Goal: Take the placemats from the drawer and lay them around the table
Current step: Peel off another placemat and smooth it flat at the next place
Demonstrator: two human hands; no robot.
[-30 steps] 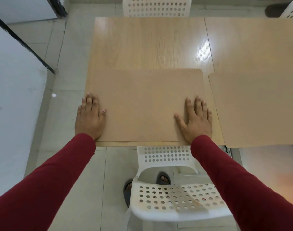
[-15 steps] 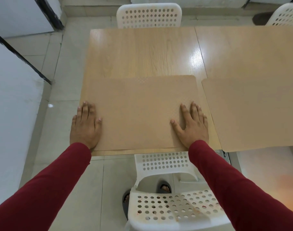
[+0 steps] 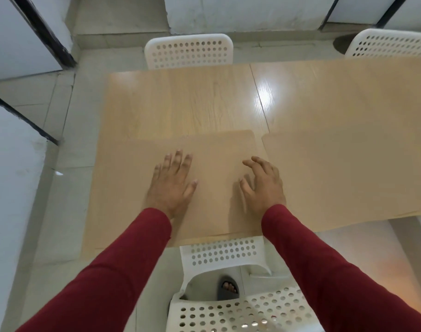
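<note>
Presently, findings by item:

Table: light wood-grain rectangular table, with a seam toward 1 o'clock and a glare spot beside it.

Near placemat: tan rectangular placemat with rounded corners, flat on the table at 6 o'clock, its near edge along the table's near edge.

Second placemat: matching tan rectangular placemat at 3 o'clock of the first, flat, just beside it with a narrow strip of table between them; its near edge reaches the table edge.

Left hand: left hand palm down over the middle of the near placemat, fingers spread and pointing to 12 o'clock, gripping nothing; contact with the mat cannot be confirmed.

Right hand: right hand over the right part of the same placemat, fingers loosely curled and apart, holding nothing; it appears slightly raised, casting a shadow at its 9 o'clock side.

Sleeves: dark red long sleeves cover both arms to the wrist.

Chairs: white perforated plastic chair at 6 o'clock, tucked at the table's near edge; a second white perforated chair at 12 o'clock; a third at 2 o'clock.

Floor: pale tiled floor at 9 o'clock.
</note>
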